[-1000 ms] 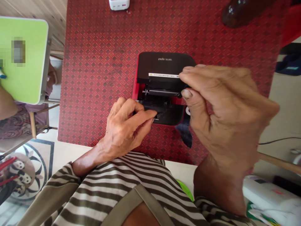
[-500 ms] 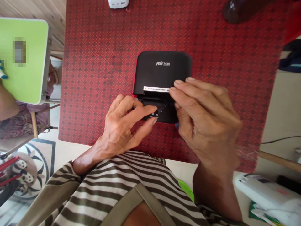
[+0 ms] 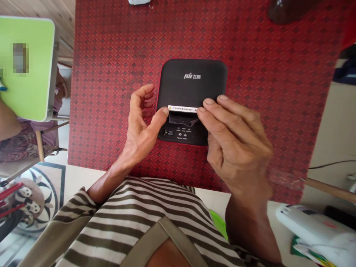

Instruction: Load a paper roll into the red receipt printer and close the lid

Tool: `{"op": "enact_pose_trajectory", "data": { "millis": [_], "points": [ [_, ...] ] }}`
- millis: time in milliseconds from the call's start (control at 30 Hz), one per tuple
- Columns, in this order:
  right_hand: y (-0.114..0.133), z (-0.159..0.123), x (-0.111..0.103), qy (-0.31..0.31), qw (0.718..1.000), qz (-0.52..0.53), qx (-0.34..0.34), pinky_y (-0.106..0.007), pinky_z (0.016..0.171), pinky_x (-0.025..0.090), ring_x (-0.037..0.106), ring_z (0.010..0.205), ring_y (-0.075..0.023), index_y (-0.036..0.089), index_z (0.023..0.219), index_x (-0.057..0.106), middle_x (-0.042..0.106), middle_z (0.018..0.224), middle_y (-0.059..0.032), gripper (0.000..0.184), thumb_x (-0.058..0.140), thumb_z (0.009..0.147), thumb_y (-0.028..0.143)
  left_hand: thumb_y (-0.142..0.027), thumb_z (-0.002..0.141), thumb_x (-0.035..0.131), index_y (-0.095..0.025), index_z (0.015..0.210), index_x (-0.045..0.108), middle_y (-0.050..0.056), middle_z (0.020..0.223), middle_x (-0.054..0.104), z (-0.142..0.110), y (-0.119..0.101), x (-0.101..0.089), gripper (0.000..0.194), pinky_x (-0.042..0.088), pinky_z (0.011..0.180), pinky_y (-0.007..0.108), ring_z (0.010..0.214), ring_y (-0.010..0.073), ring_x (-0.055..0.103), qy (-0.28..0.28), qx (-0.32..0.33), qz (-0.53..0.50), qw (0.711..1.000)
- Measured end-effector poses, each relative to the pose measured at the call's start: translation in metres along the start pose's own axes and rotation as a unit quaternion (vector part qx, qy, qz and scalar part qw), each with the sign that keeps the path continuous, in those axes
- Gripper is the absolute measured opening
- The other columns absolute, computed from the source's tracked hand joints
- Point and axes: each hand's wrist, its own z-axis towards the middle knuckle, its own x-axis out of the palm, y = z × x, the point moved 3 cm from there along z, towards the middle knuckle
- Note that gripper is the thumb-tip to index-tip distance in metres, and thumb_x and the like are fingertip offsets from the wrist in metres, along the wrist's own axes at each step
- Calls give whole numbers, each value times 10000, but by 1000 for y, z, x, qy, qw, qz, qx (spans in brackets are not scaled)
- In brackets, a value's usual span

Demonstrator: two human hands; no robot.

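Note:
A flat black device [image 3: 191,89] with red edges and white FEJE lettering lies on the patterned red table. Across it runs a white label strip [image 3: 180,108] with a yellow warning triangle. Below the strip is a dark slot with a crumpled, translucent film [image 3: 182,120] in it, and small printed symbols sit near the front edge. My left hand [image 3: 143,126] is open at the device's left side, the thumb tip at the strip's left end and the fingers spread away. My right hand [image 3: 236,141] grips the right side, fingertips on top near the strip; its thumb is mostly hidden.
The red table [image 3: 116,55] stretches around the device. At its far edge are a white object [image 3: 139,1] and a dark rounded object [image 3: 286,11]. To the left stands a green-topped table [image 3: 33,92] with another person beside it. A white appliance [image 3: 311,230] is at lower right.
My left hand has drawn back left from the front panel, its fingers opening, and uncovered the film and printed symbols. My right hand keeps its place on the right side.

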Motion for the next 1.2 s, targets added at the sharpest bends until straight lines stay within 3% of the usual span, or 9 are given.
{"op": "enact_pose_trajectory", "data": {
  "millis": [133,267,467,600,767,867,1000,1100,1200],
  "points": [
    [0,2,-1,5,1000,-12,-11,-605,1346,761,859,1617,-352,332,1861,699,907,1685,-89,715,714,1216,23,-566,1343,719,-453,1836,518,114,1896,680,-3,0,-2,544,707,1314,554,1678,340,742,21,-23,54,998],
    [1,4,-4,16,999,-12,-28,-549,1332,766,864,1607,-360,209,1756,775,921,1643,-144,594,743,1197,10,-564,1302,815,-486,1879,491,109,1866,715,0,4,-1,666,742,1227,464,1709,342,755,39,-27,83,995],
    [0,-1,-3,9,1000,0,-20,-523,1347,746,869,1598,-372,194,1762,776,916,1652,-155,623,756,1172,-3,-505,1303,799,-455,1860,528,124,1821,755,0,4,5,621,742,1273,509,1700,362,775,27,-43,50,997],
    [-1,-3,0,21,1000,1,-12,-570,1339,752,867,1601,-373,273,1857,698,904,1687,-119,726,727,1182,8,-491,1329,735,-429,1850,521,130,1869,727,-5,6,6,567,749,1241,480,1664,337,800,32,-50,40,997],
    [-1,-3,3,2,1000,-4,2,-638,1314,765,897,1549,-370,347,1817,728,928,1645,-72,646,644,1238,73,-482,1306,764,-414,1836,535,131,1844,753,-5,13,7,581,759,1201,467,1598,329,835,26,-74,23,997],
    [0,-4,0,-13,1000,12,18,-630,1298,768,895,1552,-347,385,1795,740,935,1627,-62,623,615,1258,97,-474,1288,768,-404,1812,586,132,1827,772,-2,15,7,559,759,1210,503,1594,351,838,17,-55,-2,998],
    [2,-6,0,2,996,4,92,-705,1273,742,859,1577,-395,493,1710,800,936,1583,-59,479,649,1288,324,-574,1290,704,-437,1777,659,89,1809,793,-10,11,3,508,756,1228,584,1603,381,823,24,-35,-63,997],
    [9,-4,9,34,992,28,114,-726,1202,748,841,1554,-455,467,1619,855,934,1513,-94,400,760,1238,542,-693,1252,705,-467,1751,693,72,1745,841,-23,5,-6,548,775,1157,602,1512,393,858,26,-60,-47,997],
    [17,-3,17,39,991,53,120,-692,1135,762,851,1494,-460,431,1560,877,925,1483,-117,423,818,1192,632,-684,1262,684,-434,1748,694,95,1707,864,-32,-4,-12,547,792,1107,595,1462,385,887,37,-68,-54,996]
  ]
}}
